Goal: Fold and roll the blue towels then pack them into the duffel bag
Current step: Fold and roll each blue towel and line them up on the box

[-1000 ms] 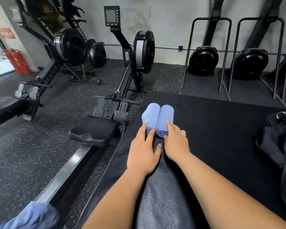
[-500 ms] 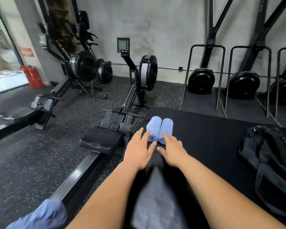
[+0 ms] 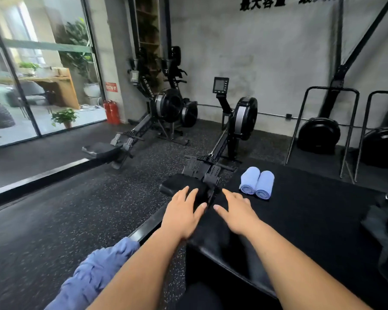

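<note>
- 2 rolled towels [image 3: 257, 182] lie side by side and touching on the black mat [image 3: 311, 220], their spiral ends facing the person, ahead and to the right of both hands.
- A loose towel [image 3: 92, 274], still unrolled and crumpled, sits at the lower left, partly under the left forearm.
- The left hand [image 3: 182, 214] is spread flat with fingers apart, grasping nothing; it hangs over the seat of the rowing machine [image 3: 211, 171].
- The right hand [image 3: 238, 214] is likewise spread and empty, near the mat's left edge and short of the rolls.
- The duffel bag [image 3: 385, 231] is at the far right edge, blurred and only partly in frame; whether it is unzipped cannot be told.
- Handling, as a judgement: the towels look light, soft and not fragile, with enough friction not to slip. A roll will loosen if lifted by 1 end or by the outer flap.
- Best grip: wrap the fingers around the middle of a roll, pinning the free edge under the palm, or clasp both rolls together from each side with 2 hands.
- The crumpled towel will drape limply; take it by 2 corners to spread it flat before folding.
</note>
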